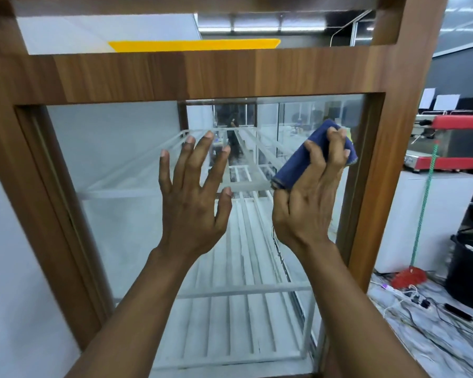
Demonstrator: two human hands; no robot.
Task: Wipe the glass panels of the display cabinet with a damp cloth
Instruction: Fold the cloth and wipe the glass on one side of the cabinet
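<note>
A tall display cabinet with a wooden frame (230, 73) fills the view, and its front glass panel (112, 159) faces me. My left hand (193, 197) is raised flat in front of the glass near the middle, fingers spread, holding nothing. To its right, my right hand (309, 197) grips a folded dark blue cloth (301, 162), which lies against the upper right part of the panel. Through the glass I see white slatted shelves (241, 320).
Right of the cabinet stand a red-and-steel machine (445, 143) on a white counter (426, 219), a broom with a green handle (421, 219) and red bristles, a black bin (467, 271), and cables (421, 304) on the floor. A white wall lies to the left.
</note>
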